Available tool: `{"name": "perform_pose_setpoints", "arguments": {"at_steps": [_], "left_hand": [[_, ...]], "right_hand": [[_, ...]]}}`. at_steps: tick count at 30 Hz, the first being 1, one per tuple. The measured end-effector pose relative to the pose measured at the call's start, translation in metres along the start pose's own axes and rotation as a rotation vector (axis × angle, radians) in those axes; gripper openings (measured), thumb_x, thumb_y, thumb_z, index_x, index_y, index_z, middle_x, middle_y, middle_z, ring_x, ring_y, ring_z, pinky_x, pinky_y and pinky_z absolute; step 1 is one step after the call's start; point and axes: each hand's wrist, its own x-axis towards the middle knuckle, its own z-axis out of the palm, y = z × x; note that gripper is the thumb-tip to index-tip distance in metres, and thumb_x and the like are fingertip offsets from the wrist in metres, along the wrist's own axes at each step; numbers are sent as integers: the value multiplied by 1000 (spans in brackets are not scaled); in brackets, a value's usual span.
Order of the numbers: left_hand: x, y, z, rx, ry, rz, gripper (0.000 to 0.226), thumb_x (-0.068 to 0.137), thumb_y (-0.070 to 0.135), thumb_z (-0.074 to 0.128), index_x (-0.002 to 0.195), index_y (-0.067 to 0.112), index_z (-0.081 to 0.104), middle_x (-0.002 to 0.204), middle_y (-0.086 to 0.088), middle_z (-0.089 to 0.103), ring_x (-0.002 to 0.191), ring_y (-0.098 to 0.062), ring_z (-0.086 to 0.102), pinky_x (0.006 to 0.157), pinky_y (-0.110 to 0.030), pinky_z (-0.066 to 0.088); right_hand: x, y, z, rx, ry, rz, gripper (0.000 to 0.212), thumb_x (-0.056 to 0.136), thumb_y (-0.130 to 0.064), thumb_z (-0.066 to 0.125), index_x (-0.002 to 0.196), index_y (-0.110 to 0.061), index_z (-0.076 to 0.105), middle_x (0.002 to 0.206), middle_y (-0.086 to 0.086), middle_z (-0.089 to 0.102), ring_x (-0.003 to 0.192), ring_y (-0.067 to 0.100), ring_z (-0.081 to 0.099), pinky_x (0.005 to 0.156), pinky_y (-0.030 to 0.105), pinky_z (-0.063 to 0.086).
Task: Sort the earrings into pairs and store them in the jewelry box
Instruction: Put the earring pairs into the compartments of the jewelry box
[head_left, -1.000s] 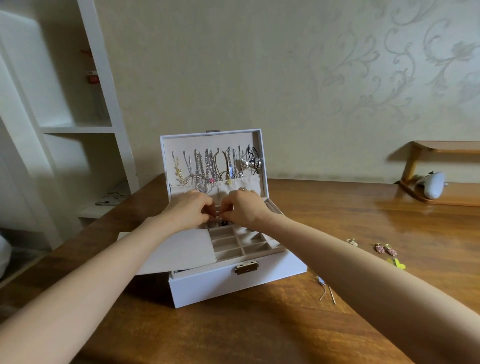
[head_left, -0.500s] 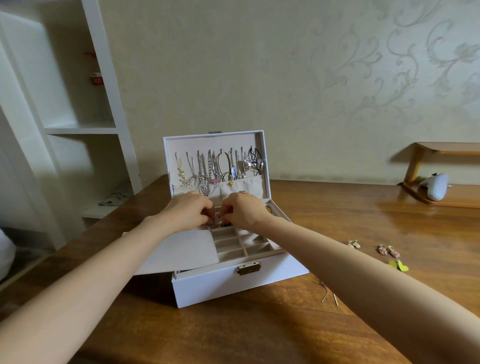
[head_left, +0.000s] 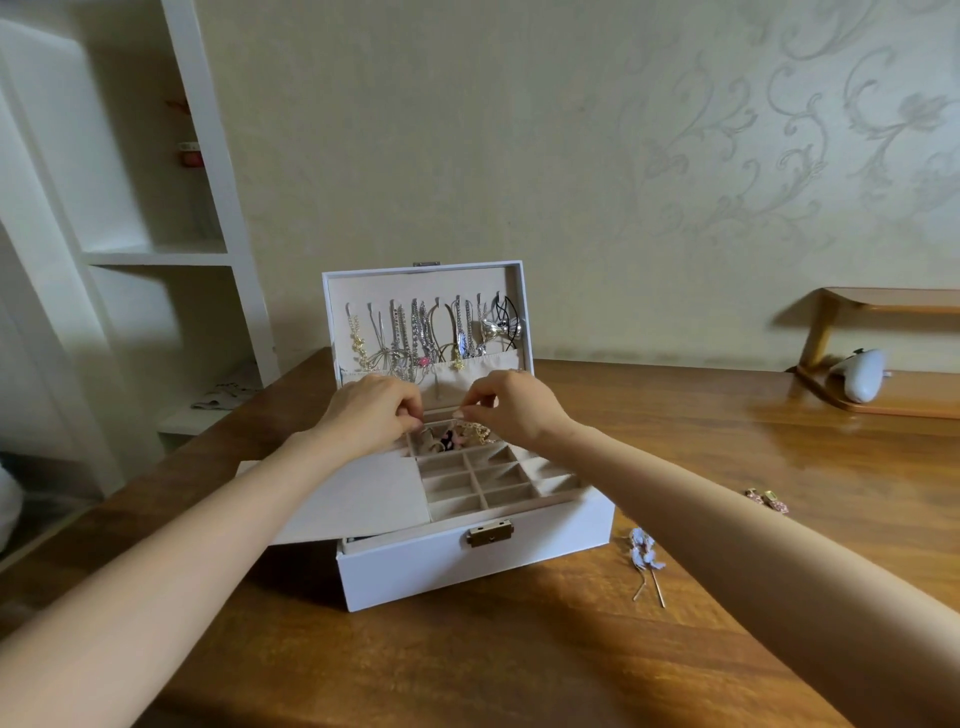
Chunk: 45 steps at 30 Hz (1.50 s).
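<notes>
Jewelry box (head_left: 467, 569): white, open, standing on the wooden table (head_left: 519, 670); brass latch (head_left: 489, 533) on its front.
Lid (head_left: 426, 283): upright, with necklaces (head_left: 415, 338) hung in a row across its lining.
Tray (head_left: 475, 486): beige and divided into small compartments; a beige panel (head_left: 358, 499) lies over its left part and juts past the box's left side.
Stored earrings (head_left: 460, 435): a gold, pink and dark cluster in the rear compartments, directly under both hands.
Left hand (head_left: 371, 410): over the tray's rear left, fingers curled with the tips down at the rear compartment; cannot tell whether they grip anything.
Right hand (head_left: 511, 410): over the tray's rear right, thumb and forefinger tips pressed together just above the gold piece; cannot tell whether anything is pinched.
Lavender earrings (head_left: 644, 553): on the table just right of the box's front corner, with long thin wires.
Pink earrings (head_left: 768, 500): on the table farther right, partly behind the right forearm.
Surroundings: white shelving (head_left: 208, 156) at left; a wooden rack (head_left: 883, 306) at right with a white object (head_left: 860, 382) on it.
</notes>
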Motion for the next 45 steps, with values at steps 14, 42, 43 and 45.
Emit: {"name": "perform_pose_setpoints", "arguments": {"at_steps": [14,42,43,45], "left_hand": [[-3,7,1,95,-128,107,7,83,29,66,79,26,62,87,12,49,91,-8,40,76,-27,33],[2,2,-2,18,-141,-78,5,83,29,63,85,32,60,91,8,60,89,-14,56,73,-30,48],[1,4,-1,33,-149,-66,6,83,30,63,89,30,62,93,6,60,89,-15,56,69,-28,45],[-1,7,0,41,-164,-51,12,84,31,61,94,26,64,94,5,61,88,-15,56,65,-26,41]], "right_hand": [[-18,17,-13,78,1,17,15,87,-20,61,91,-11,73,87,5,72,72,13,58,69,26,45],[-4,-14,17,-242,-230,-169,48,87,-4,42,120,-30,64,122,2,52,112,23,40,85,34,28],[-4,-13,16,-238,-231,-170,48,87,-4,42,120,-31,64,122,2,52,112,23,40,86,35,28],[-6,-12,15,-232,-232,-171,49,87,-4,42,120,-32,63,122,3,52,112,24,41,87,35,29]]}}
